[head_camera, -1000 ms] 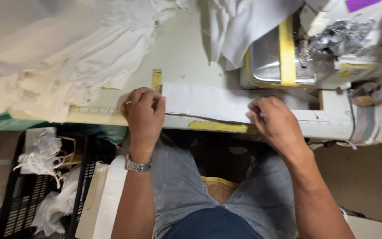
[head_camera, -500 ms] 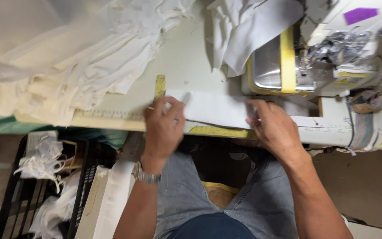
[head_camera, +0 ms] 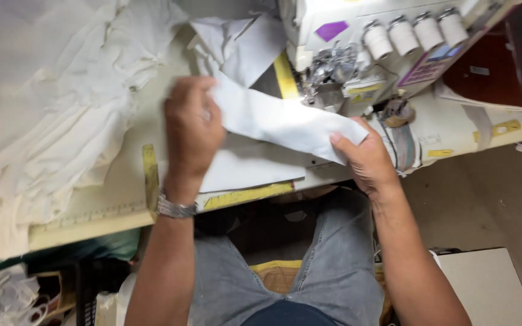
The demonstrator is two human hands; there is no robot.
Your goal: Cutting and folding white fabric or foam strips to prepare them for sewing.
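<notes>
1. The left hand [head_camera: 191,130] was closed around one end of a white fabric strip [head_camera: 279,121], gripping it above the sewing table [head_camera: 122,208].
2. The right hand [head_camera: 367,160] pinched the strip's other end between thumb and fingers, just in front of the sewing machine [head_camera: 388,42].
3. The strip stretched between the two hands, lifted off the table and slanting down from the left hand toward the right.
4. Beneath the strip lay another flat white piece [head_camera: 249,169] on the table edge, beside a yellow tape strip [head_camera: 246,196].
5. A heap of cream cloth [head_camera: 61,121] covered the table to the left of the left hand (well apart from the strip).
6. A metal wristwatch [head_camera: 175,208] sat on the left wrist.
7. The fingertips of the left hand were hidden behind the hand's back and the fabric, so how they pressed could not be made out.
8. The machine's needle area [head_camera: 333,78] was cluttered and hard to read; its top was cut off by the frame.
9. Four white thread cones [head_camera: 415,33] stood on the machine, their tops partly cropped.
</notes>
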